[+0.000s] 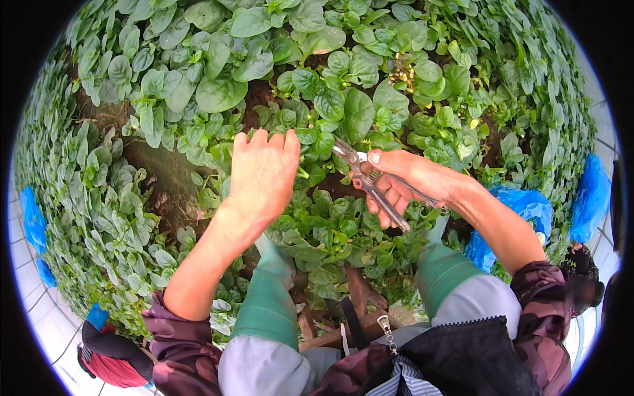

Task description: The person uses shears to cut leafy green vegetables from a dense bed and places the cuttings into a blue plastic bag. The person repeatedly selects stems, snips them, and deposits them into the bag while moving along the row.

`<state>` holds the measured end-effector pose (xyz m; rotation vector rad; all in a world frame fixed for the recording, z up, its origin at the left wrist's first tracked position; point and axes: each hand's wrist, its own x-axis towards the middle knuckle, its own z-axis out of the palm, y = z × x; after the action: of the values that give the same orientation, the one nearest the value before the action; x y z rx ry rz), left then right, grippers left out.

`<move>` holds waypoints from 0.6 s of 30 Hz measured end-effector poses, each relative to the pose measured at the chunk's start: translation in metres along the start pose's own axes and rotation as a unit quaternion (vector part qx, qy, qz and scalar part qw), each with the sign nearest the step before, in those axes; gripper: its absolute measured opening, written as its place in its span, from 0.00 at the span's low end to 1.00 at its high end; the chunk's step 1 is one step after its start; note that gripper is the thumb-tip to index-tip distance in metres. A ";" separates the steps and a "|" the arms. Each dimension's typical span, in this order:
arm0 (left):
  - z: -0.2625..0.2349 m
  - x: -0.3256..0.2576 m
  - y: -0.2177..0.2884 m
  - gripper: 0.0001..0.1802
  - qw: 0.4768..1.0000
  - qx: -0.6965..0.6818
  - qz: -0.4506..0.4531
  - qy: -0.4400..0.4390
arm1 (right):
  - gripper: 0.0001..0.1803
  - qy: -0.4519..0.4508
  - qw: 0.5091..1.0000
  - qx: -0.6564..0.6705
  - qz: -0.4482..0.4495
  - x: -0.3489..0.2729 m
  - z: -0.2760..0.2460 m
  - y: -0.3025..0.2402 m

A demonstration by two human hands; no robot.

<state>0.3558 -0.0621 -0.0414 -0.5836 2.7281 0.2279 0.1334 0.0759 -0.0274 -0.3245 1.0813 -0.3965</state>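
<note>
1. Head view shows a bed of broad green leafy plants (218, 92) filling most of the frame, with dark soil (165, 168) showing between them.
2. Blue plastic bags (522, 208) lie at the right edge, just beside the right forearm.
3. Green boots (267, 297) stand among the leaves below both hands.
4. Left hand (263, 173) reaches down into the foliage, fingers curled over the leaves; what it grips is hidden.
5. Right hand (406, 181) is wrapped around metal shears (370, 185), blades slightly parted, tips pointing toward the left hand, near it.
</note>
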 end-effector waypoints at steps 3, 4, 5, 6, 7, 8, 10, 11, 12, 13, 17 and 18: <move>0.011 -0.011 0.004 0.21 0.994 0.075 -0.009 0.074 | 0.30 0.021 0.997 -0.073 0.001 -0.012 -0.003 -0.015; 0.010 -0.012 0.008 0.20 0.995 0.076 -0.022 0.069 | 0.32 0.034 0.998 -0.044 -0.017 -0.016 -0.007 -0.016; 0.009 -0.013 0.009 0.19 0.994 0.077 -0.026 0.068 | 0.35 0.046 0.998 -0.016 -0.035 -0.020 -0.011 -0.017; 0.008 -0.015 0.009 0.19 0.994 0.078 -0.031 0.067 | 0.35 0.044 0.997 0.024 -0.051 -0.024 -0.012 -0.023; 0.007 -0.015 0.009 0.18 0.994 0.080 -0.034 0.068 | 0.34 0.046 0.996 0.061 -0.045 -0.026 -0.013 -0.027; 0.007 -0.015 0.008 0.18 0.994 0.074 -0.036 0.075 | 0.33 0.025 0.997 0.061 -0.027 -0.024 -0.014 -0.036; 0.007 -0.014 0.005 0.18 0.993 0.063 -0.040 0.090 | 0.31 -0.003 0.999 0.046 0.014 -0.012 -0.010 -0.052; 0.006 -0.014 0.004 0.18 0.992 0.060 -0.041 0.100 | 0.30 -0.010 0.999 0.031 0.037 -0.005 -0.007 -0.058; 0.006 -0.013 0.004 0.18 0.991 0.056 -0.042 0.110 | 0.30 -0.016 0.998 0.017 0.060 -0.001 -0.006 -0.063; 0.006 -0.014 0.003 0.18 0.991 0.053 -0.046 0.117 | 0.29 -0.029 0.996 0.003 0.079 0.002 -0.006 -0.068; 0.011 -0.015 0.000 0.18 0.991 0.054 -0.033 0.115 | 0.28 -0.043 0.989 -0.023 0.143 0.002 -0.003 -0.084; 0.012 -0.016 0.001 0.18 0.992 0.051 -0.027 0.115 | 0.28 -0.044 0.987 -0.020 0.150 0.001 -0.004 -0.085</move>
<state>0.3726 -0.0532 -0.0471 -0.6933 2.9183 0.0072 0.1170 -0.0002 0.0071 -0.2081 1.0335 -0.0907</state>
